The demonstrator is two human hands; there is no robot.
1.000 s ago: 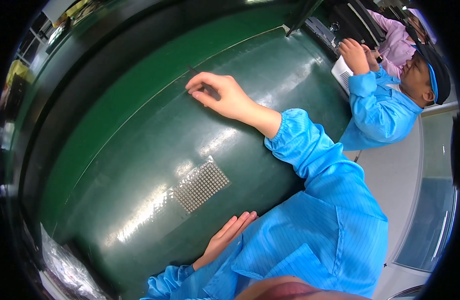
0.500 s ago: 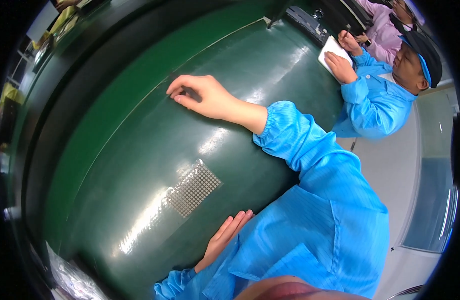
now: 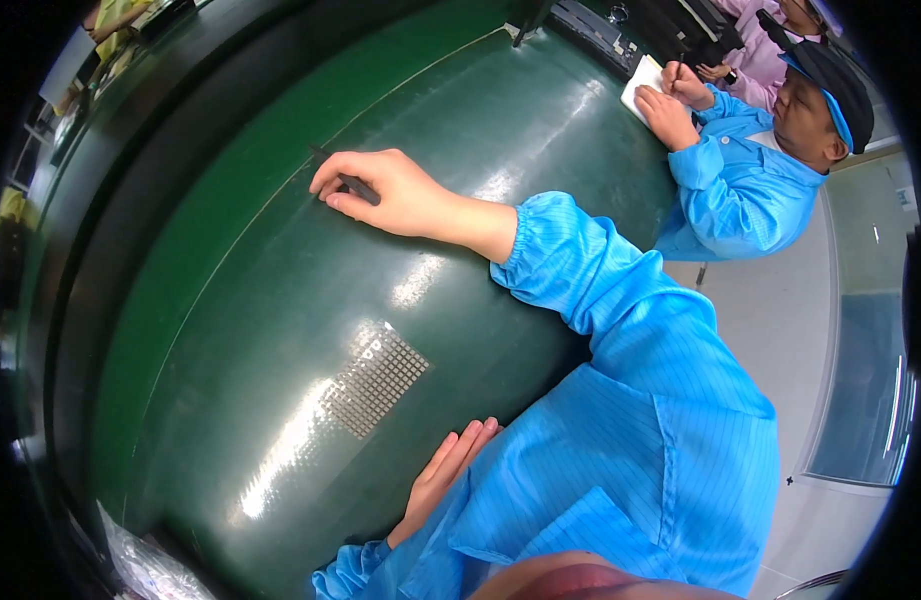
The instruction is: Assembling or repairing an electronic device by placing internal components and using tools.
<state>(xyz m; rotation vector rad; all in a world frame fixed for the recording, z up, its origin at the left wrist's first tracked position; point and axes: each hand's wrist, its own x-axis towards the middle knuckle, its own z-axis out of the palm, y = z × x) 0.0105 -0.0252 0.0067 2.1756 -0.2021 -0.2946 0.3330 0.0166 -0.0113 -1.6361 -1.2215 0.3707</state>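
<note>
My right hand [image 3: 385, 190] reaches out over the green tabletop [image 3: 280, 330], close to the mat's pale border line. Its fingers are curled around a slim black pointed tool [image 3: 360, 190], perhaps tweezers; the dark tip pokes out past the knuckles toward the far left. Nearer to me lies a clear sheet with a grid of small square pieces [image 3: 382, 382], partly washed out by glare. Beside that sheet, along the near edge by my body, my left hand [image 3: 445, 480] rests with fingers stretched out and holds nothing.
A co-worker in a blue smock [image 3: 740, 200] stands at the right end, writing on a white pad [image 3: 642, 88]. Behind is a person in pink [image 3: 760, 55]. A grey device [image 3: 590, 38] sits at the far end. Clear plastic bags [image 3: 150, 560] lie at lower left.
My right hand has shifted slightly to the left, and the black tool in it shows more plainly. The view has moved a little. My left hand stays at the edge.
</note>
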